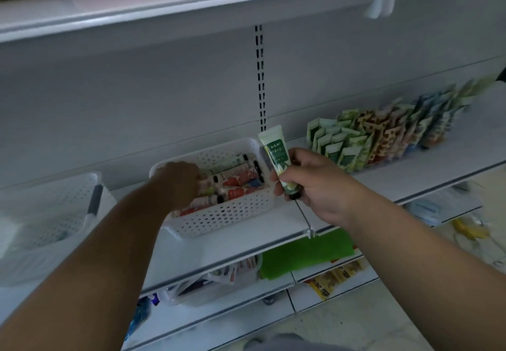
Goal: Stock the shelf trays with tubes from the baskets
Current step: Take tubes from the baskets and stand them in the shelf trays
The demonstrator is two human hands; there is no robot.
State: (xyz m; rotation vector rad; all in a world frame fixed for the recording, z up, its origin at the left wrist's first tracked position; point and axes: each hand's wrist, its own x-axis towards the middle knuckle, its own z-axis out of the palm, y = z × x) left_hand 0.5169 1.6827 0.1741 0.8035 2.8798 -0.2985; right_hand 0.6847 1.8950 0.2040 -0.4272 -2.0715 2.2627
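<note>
Head view, white metal shelf unit (246, 243). A white perforated basket (232, 213) sits on the middle shelf, holding a jumble of small tubes (235, 179), mostly red, white and pink with dark caps, lying roughly on their sides. Left hand (182, 183) reaches into the left end of this basket, knuckles up, fingertips down among the tubes; the fingers are hidden behind the back of the hand, so cannot tell whether it grips one. Right hand (309, 183) is just right of the basket, above the shelf's thin wire divider (302, 213), fingers and thumb curled round the lower part of a green-and-white tube (275, 156). That tube stands near upright, flat crimped end up, dark cap at the bottom below the fingers, clear of the basket rim. A second white perforated basket (46, 213) sits at the left of the same shelf, blurred; contents not readable. To the right on the shelf, a row of upright sachets (383, 137), green, orange and blue, leans against the back panel. Lower shelf holds another tray with tubes (235, 270) and a green packet (304, 254), both blurred.
</note>
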